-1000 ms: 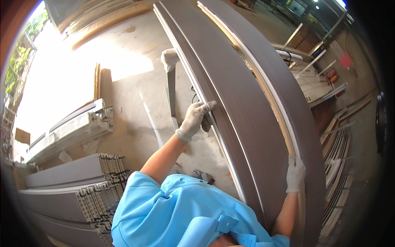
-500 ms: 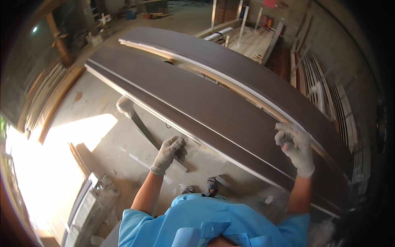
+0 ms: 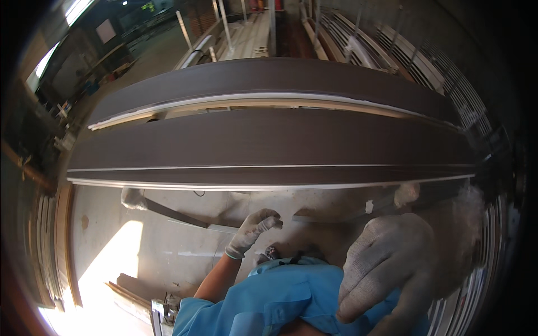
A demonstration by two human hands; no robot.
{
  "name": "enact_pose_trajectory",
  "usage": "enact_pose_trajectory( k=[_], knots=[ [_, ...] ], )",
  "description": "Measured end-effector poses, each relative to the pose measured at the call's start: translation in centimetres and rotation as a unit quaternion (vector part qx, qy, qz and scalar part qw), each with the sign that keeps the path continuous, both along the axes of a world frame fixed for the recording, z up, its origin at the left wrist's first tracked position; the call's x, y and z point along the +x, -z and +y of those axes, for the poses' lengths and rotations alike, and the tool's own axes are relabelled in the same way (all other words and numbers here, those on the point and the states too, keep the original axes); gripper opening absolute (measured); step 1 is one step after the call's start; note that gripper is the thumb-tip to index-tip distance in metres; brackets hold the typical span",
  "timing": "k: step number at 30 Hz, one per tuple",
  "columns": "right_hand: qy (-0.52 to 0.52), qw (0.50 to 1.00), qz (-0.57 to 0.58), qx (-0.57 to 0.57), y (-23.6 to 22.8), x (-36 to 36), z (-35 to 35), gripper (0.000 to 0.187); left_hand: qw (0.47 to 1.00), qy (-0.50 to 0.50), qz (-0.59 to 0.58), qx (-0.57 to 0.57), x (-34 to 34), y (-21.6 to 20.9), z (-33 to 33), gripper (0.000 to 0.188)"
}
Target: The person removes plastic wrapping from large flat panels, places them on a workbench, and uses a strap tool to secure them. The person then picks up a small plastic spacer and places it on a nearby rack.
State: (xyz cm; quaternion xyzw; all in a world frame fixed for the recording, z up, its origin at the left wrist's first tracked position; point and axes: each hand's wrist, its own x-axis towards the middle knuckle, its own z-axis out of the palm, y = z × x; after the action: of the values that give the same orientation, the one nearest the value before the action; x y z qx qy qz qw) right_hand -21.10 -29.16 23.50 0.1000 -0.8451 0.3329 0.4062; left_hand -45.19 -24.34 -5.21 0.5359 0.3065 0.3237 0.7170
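Note:
Two long dark brown panels with pale edges lie side by side, the nearer panel in front of the farther panel. My left hand, in a grey-white work glove, hovers below the near edge, apart from it. Its fingers are loosely bent and spaced, with nothing visible between them. Close up at the lower right is my right hand, gloved too. Its fingers fold downward and press together; whatever may be inside is hidden. Neither hand touches the panels.
Under the nearer panel, grey metal legs with wrapped ends reach over the concrete floor. Racks of long strips stand at the back right. Boards lean at the left.
My view has swung right, so the panels now run nearly level across it. My right hand has come from over the nearer panel back toward me. The left hand's fingers have loosened.

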Motion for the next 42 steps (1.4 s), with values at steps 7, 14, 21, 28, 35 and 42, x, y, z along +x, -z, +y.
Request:
enact_pose_trajectory(
  k=[7,14,21,28,35,42],
  knots=[
    [0.111,0.994,0.021,-0.01,0.4,7.5,-7.2,0.031,0.994,0.104,0.043,-0.016,6.0,1.7,-2.1,0.064],
    [0.276,0.955,0.068,0.08,2.2,17.1,-19.0,0.029,0.972,0.231,0.018,-0.041,19.9,2.1,-5.7,0.055],
    [0.49,0.837,0.141,-0.201,11.8,25.7,-34.4,0.04,0.891,0.449,0.069,0.026,35.1,1.8,-13.2,0.048],
    [0.898,0.209,-0.031,-0.386,31.2,22.2,-44.8,0.029,0.808,0.491,0.113,0.304,47.7,0.0,-13.0,0.029],
    [0.747,-0.046,-0.024,-0.662,40.7,13.4,-46.9,0.039,0.787,0.446,-0.05,0.423,57.2,-4.9,-11.2,0.026],
    [0.687,-0.059,0.1,-0.717,45.6,9.5,-42.3,0.04,0.732,0.511,-0.016,0.45,58.1,-4.7,-11.5,0.034]
  ],
)
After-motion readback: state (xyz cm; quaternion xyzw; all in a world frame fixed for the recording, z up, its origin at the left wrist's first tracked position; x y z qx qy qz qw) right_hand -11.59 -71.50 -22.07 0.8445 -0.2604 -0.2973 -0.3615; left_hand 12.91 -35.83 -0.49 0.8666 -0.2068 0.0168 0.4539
